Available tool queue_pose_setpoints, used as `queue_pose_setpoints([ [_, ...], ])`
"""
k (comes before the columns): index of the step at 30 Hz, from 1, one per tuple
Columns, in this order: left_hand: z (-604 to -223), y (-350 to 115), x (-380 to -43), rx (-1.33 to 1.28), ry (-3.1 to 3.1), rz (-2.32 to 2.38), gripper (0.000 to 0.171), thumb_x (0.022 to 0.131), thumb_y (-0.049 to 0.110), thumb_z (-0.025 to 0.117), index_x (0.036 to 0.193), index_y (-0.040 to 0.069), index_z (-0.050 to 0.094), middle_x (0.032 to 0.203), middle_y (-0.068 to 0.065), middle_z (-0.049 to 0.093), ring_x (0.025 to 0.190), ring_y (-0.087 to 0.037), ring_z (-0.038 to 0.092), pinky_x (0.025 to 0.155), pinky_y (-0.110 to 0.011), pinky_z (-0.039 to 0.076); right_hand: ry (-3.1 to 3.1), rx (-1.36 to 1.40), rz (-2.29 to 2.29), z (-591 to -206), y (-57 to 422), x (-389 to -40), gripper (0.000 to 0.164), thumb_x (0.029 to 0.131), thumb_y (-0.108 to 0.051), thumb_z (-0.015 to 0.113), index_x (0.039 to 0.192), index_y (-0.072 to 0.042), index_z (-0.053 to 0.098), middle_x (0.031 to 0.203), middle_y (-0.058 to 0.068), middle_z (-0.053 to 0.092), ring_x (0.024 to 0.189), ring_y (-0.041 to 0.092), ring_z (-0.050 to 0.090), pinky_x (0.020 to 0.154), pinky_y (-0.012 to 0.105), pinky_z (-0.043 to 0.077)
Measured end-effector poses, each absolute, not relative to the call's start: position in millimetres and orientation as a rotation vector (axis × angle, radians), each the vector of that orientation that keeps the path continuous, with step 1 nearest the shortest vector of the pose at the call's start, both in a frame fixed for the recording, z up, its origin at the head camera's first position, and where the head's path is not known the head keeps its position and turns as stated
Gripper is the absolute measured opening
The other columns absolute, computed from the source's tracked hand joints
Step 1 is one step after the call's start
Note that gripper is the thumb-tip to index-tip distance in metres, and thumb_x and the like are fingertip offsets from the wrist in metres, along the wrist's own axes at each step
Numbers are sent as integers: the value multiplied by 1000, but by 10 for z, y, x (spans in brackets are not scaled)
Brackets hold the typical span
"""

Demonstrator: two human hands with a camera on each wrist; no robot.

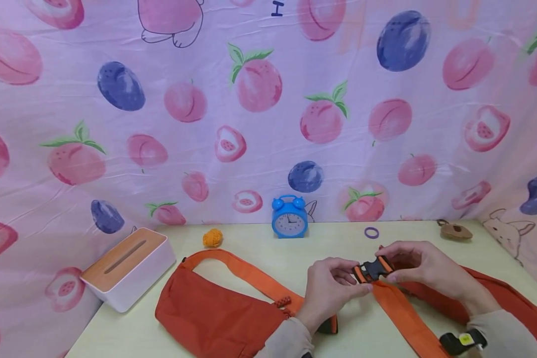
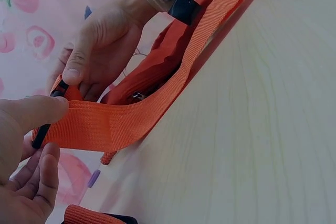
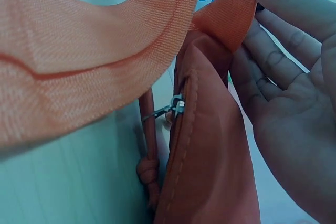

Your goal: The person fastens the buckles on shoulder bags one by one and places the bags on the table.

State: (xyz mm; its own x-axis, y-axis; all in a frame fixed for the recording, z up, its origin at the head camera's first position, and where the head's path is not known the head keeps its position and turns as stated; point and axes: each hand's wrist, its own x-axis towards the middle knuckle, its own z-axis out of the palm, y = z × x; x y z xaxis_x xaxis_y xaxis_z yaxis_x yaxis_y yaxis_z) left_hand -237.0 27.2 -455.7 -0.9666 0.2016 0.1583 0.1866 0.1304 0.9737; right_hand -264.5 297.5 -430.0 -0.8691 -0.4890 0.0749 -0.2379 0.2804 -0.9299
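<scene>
A black side-release buckle (image 1: 373, 269) on orange webbing is held up between both hands, its two halves joined or right against each other. The left hand (image 1: 326, 291) pinches its left end with thumb and fingers. At its right end, the right hand (image 1: 422, 268) grips with thumb and fingertips. The orange strap (image 1: 400, 315) runs down from the buckle toward the front. It belongs to a rust-red bag (image 1: 507, 293) lying partly behind the right forearm. A metal zipper slider (image 3: 177, 104) on that bag shows in the right wrist view.
A second rust-red bag (image 1: 210, 308) with an orange strap lies left of the hands. Along the table's back stand a blue alarm clock (image 1: 289, 221), an orange yarn ball (image 1: 212, 238), a purple ring (image 1: 371, 232) and a brown pouch (image 1: 455, 231). A tissue box (image 1: 134, 276) sits far left.
</scene>
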Motion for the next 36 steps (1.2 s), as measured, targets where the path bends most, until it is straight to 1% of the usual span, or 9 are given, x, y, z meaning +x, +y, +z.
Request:
queue_pose_setpoints([
  [3, -4567, 267, -2373, 412, 2351, 2027, 42, 71, 20, 98, 110, 19, 82, 87, 5, 72, 72, -11, 71, 68, -23, 59, 2310, -677, -1631, -4307, 2968, -2649, 48, 90, -11, 81, 136, -9, 65, 133, 18, 65, 116, 31, 66, 92, 35, 59],
  [11, -4586, 254, -2388, 452, 2353, 2036, 44, 71, 22, 98, 111, 19, 82, 89, 7, 71, 73, -10, 71, 68, -23, 60, 2320, -692, -1623, -4313, 2965, -2661, 49, 90, -10, 81, 137, -10, 66, 137, 22, 62, 116, 28, 67, 93, 33, 58],
  [17, -4581, 252, -2382, 455, 2362, 2046, 42, 70, 21, 99, 108, 23, 83, 89, 6, 71, 72, -10, 70, 67, -24, 59, 2327, -691, -1617, -4305, 2950, -2659, 49, 90, -11, 81, 136, -11, 66, 140, 25, 60, 117, 28, 67, 95, 31, 58],
  [19, -4579, 257, -2379, 451, 2362, 2049, 41, 70, 21, 99, 108, 23, 83, 89, 5, 71, 72, -10, 70, 67, -24, 59, 2327, -688, -1615, -4304, 2946, -2656, 49, 90, -11, 81, 137, -12, 66, 139, 23, 61, 117, 29, 67, 95, 31, 57],
  [25, -4572, 264, -2372, 445, 2367, 2049, 43, 69, 21, 99, 109, 20, 83, 90, 4, 71, 73, -10, 70, 68, -23, 59, 2336, -676, -1602, -4305, 2946, -2653, 49, 90, -12, 81, 137, -12, 66, 135, 17, 65, 116, 30, 67, 94, 31, 58],
  [28, -4572, 265, -2371, 448, 2369, 2051, 43, 69, 21, 99, 109, 20, 83, 89, 4, 71, 73, -10, 70, 68, -23, 59, 2331, -680, -1609, -4311, 2941, -2651, 48, 90, -11, 81, 136, -12, 67, 135, 19, 64, 116, 30, 67, 94, 31, 58],
  [32, -4576, 270, -2372, 456, 2372, 2048, 41, 69, 22, 99, 107, 23, 83, 89, 5, 71, 72, -10, 71, 67, -24, 59, 2305, -705, -1609, -4319, 2915, -2651, 47, 91, -12, 80, 136, -12, 66, 133, 20, 66, 115, 32, 67, 95, 33, 58],
  [36, -4583, 275, -2374, 459, 2384, 2037, 40, 69, 23, 99, 106, 26, 83, 88, 6, 71, 72, -10, 70, 67, -24, 59, 2302, -706, -1600, -4315, 2895, -2645, 47, 91, -13, 80, 136, -12, 66, 129, 16, 68, 113, 33, 68, 95, 33, 58],
])
